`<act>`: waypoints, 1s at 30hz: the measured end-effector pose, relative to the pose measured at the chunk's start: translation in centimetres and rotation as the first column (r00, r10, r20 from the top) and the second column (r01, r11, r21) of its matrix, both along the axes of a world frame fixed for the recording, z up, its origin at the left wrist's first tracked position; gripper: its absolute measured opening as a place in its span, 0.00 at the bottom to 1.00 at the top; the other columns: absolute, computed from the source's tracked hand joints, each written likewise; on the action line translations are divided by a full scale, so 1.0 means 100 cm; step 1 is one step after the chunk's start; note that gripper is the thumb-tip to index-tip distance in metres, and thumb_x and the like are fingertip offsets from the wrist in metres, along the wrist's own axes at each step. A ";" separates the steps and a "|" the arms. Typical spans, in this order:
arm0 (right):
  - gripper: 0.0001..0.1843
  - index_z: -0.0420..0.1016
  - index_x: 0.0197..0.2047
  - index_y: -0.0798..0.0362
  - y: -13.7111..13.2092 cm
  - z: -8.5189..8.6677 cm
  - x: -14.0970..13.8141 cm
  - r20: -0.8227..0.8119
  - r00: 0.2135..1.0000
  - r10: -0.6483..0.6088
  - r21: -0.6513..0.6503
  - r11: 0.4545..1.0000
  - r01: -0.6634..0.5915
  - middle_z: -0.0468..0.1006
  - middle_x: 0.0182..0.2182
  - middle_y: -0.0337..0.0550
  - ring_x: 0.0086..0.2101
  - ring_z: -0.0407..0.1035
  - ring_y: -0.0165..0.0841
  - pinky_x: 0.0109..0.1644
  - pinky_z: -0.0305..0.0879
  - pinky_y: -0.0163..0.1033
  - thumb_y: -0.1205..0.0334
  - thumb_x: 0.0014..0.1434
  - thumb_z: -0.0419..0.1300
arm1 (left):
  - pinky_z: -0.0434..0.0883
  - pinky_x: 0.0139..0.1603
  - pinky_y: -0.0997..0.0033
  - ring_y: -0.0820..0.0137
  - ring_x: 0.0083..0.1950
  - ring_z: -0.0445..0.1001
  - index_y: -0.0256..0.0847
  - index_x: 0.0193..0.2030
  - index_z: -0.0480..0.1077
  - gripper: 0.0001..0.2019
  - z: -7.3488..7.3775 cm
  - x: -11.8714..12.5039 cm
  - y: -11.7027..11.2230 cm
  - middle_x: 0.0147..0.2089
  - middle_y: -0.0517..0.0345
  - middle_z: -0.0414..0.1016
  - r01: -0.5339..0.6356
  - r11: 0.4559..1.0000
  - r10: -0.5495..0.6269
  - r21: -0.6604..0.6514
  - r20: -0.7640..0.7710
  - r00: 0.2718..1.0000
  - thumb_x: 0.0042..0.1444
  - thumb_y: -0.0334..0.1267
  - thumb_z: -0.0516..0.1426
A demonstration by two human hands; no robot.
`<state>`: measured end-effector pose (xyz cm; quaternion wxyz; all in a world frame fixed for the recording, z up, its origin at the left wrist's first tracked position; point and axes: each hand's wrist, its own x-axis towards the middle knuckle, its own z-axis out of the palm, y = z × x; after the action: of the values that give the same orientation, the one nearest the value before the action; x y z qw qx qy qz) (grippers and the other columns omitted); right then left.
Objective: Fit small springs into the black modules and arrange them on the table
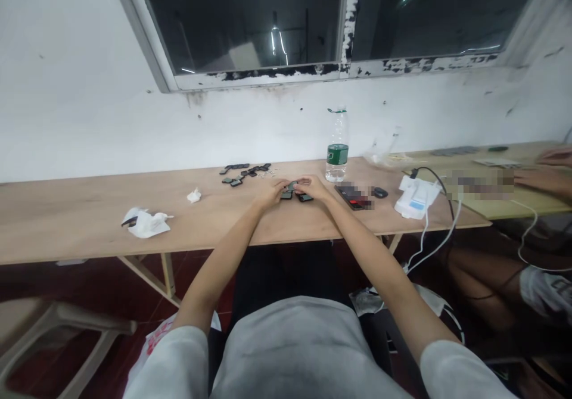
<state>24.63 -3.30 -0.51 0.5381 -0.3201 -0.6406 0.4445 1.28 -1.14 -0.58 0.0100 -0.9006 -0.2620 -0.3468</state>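
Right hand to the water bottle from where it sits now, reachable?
Probably yes. The right hand is at small dark parts, and the water bottle stands upright just beyond it to the right, bare table between. The phone lies nearer the edge, off that path.

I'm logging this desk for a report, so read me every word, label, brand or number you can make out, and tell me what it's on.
No text here can be read.
On the water bottle, the green label: print too small to read.
On the phone: screen blurred, unreadable.
On the white box, the blue sticker: too small to read.
On the plastic bag under the table: red print too blurred to read.
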 end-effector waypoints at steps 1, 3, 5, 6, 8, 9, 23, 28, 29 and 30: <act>0.23 0.81 0.37 0.55 -0.001 0.001 0.000 -0.017 1.000 -0.010 -0.021 1.000 0.010 0.85 0.31 0.44 0.31 0.80 0.36 0.40 0.81 0.41 0.52 0.44 0.81 | 0.69 0.70 0.50 0.56 0.65 0.74 0.41 0.63 0.75 0.21 -0.001 0.000 0.001 0.62 0.44 0.78 0.002 1.000 -0.002 0.006 -0.004 1.000 0.67 0.32 0.53; 0.22 0.81 0.37 0.55 -0.004 0.004 -0.001 -0.041 0.999 -0.028 -0.059 0.998 0.026 0.85 0.32 0.44 0.32 0.81 0.37 0.41 0.82 0.41 0.54 0.45 0.81 | 0.68 0.71 0.49 0.56 0.67 0.72 0.42 0.65 0.74 0.23 -0.002 0.000 0.003 0.64 0.44 0.76 0.006 1.000 -0.006 0.005 -0.008 1.000 0.65 0.29 0.53; 0.20 0.81 0.37 0.55 -0.006 0.006 -0.002 -0.051 0.998 -0.039 -0.087 0.996 0.034 0.86 0.33 0.45 0.32 0.81 0.36 0.41 0.82 0.41 0.56 0.46 0.81 | 0.68 0.71 0.50 0.57 0.68 0.71 0.42 0.66 0.73 0.25 -0.003 0.000 0.004 0.65 0.44 0.75 0.015 1.000 -0.015 -0.007 -0.006 1.000 0.64 0.28 0.52; 0.19 0.81 0.37 0.55 -0.006 0.007 -0.002 -0.055 0.998 -0.041 -0.096 0.995 0.036 0.86 0.33 0.45 0.32 0.81 0.36 0.41 0.82 0.40 0.57 0.46 0.81 | 0.68 0.72 0.50 0.57 0.68 0.71 0.41 0.66 0.73 0.25 -0.003 0.000 0.004 0.66 0.44 0.75 0.016 1.000 -0.016 -0.015 -0.003 1.000 0.63 0.27 0.52; 0.18 0.81 0.37 0.55 -0.007 0.007 -0.002 -0.065 0.997 -0.045 -0.104 0.994 0.038 0.86 0.33 0.44 0.31 0.81 0.35 0.41 0.82 0.39 0.59 0.47 0.80 | 0.67 0.72 0.50 0.58 0.68 0.71 0.42 0.66 0.73 0.26 -0.004 0.000 0.004 0.66 0.45 0.75 0.015 0.999 -0.015 -0.035 0.006 1.000 0.63 0.27 0.52; 0.17 0.81 0.37 0.55 -0.007 0.007 -0.003 -0.067 0.997 -0.049 -0.105 0.994 0.042 0.85 0.32 0.44 0.31 0.81 0.35 0.41 0.82 0.39 0.59 0.48 0.80 | 0.67 0.72 0.51 0.58 0.69 0.71 0.42 0.66 0.73 0.26 -0.004 0.000 0.004 0.66 0.46 0.75 0.013 0.999 -0.012 -0.045 0.014 1.000 0.63 0.27 0.51; 0.15 0.81 0.38 0.55 -0.008 0.008 -0.004 -0.056 0.994 -0.099 -0.131 0.987 0.091 0.86 0.35 0.45 0.31 0.81 0.34 0.38 0.81 0.36 0.62 0.51 0.78 | 0.62 0.77 0.47 0.55 0.73 0.69 0.42 0.63 0.77 0.20 -0.004 0.003 0.001 0.72 0.49 0.71 0.014 0.988 -0.003 -0.155 0.072 0.997 0.70 0.42 0.53; 0.16 0.80 0.38 0.56 -0.009 0.009 -0.004 -0.040 0.996 -0.079 -0.130 0.989 0.073 0.86 0.33 0.45 0.32 0.82 0.35 0.39 0.82 0.37 0.60 0.51 0.78 | 0.67 0.74 0.47 0.54 0.68 0.74 0.41 0.58 0.80 0.18 -0.002 0.002 -0.003 0.68 0.48 0.75 0.002 0.985 0.020 -0.172 0.124 0.992 0.70 0.41 0.54; 0.16 0.80 0.38 0.56 -0.009 0.009 -0.004 -0.039 0.996 -0.074 -0.126 0.990 0.069 0.86 0.33 0.45 0.32 0.82 0.35 0.39 0.82 0.38 0.60 0.51 0.79 | 0.69 0.72 0.48 0.54 0.67 0.76 0.40 0.56 0.81 0.17 -0.001 0.001 -0.003 0.67 0.47 0.77 -0.004 0.983 0.031 -0.182 0.149 0.988 0.70 0.41 0.54; 0.16 0.80 0.38 0.55 -0.009 0.008 -0.004 -0.039 0.997 -0.071 -0.123 0.990 0.065 0.86 0.33 0.45 0.32 0.82 0.36 0.39 0.82 0.38 0.60 0.51 0.79 | 0.70 0.71 0.48 0.53 0.65 0.77 0.40 0.54 0.82 0.16 0.000 0.001 -0.004 0.65 0.47 0.79 -0.014 0.981 0.047 -0.194 0.168 0.985 0.70 0.41 0.55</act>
<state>24.22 -4.22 0.33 0.5460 -0.3643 -0.5894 0.4709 1.38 -1.52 -0.63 -0.0944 -0.8599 -0.3079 -0.3960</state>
